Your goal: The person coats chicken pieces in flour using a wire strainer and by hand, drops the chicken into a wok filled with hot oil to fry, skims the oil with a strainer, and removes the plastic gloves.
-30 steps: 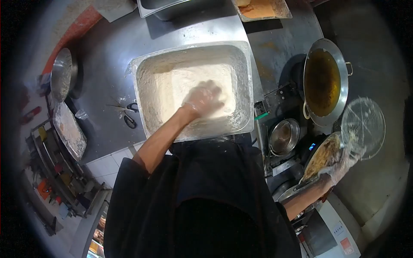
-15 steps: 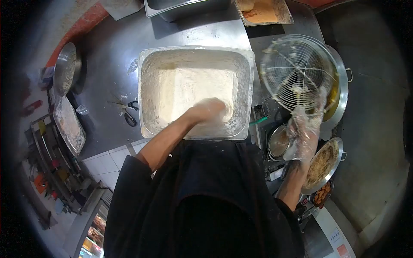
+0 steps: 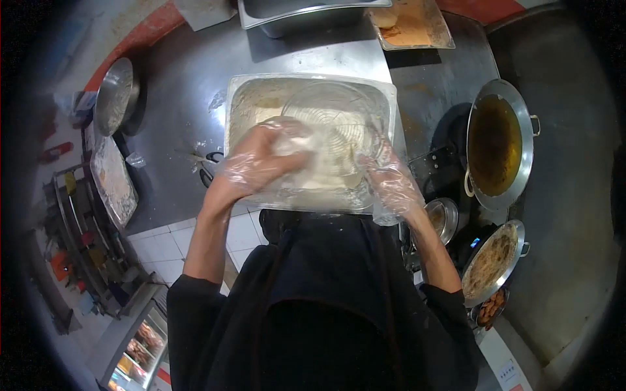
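Observation:
A deep metal pan (image 3: 229, 130) holds pale flour (image 3: 264, 114) right in front of me. Inside its top, over the flour, is a round wire strainer (image 3: 342, 124), blurred by motion. My right hand (image 3: 391, 182), in a clear plastic glove, grips the strainer at its right side. My left hand (image 3: 264, 159), also gloved, is at the strainer's left side above the flour. Its thumb and fingers are spread apart, though the fingertips are smeared, and something pale shows between them.
At right are a wok of dark oil (image 3: 497, 146), a foaming pan (image 3: 492, 264) and a bowl of fried pieces (image 3: 490, 309). Scissors (image 3: 207, 176) and a metal bowl (image 3: 116, 98) lie left. Behind stand a steel container (image 3: 313, 13) and a tray of orange powder (image 3: 417, 26).
The strainer has moved left from above the oil wok to the flour pan, carried by my right hand. My left hand has come up out of the flour toward the left side.

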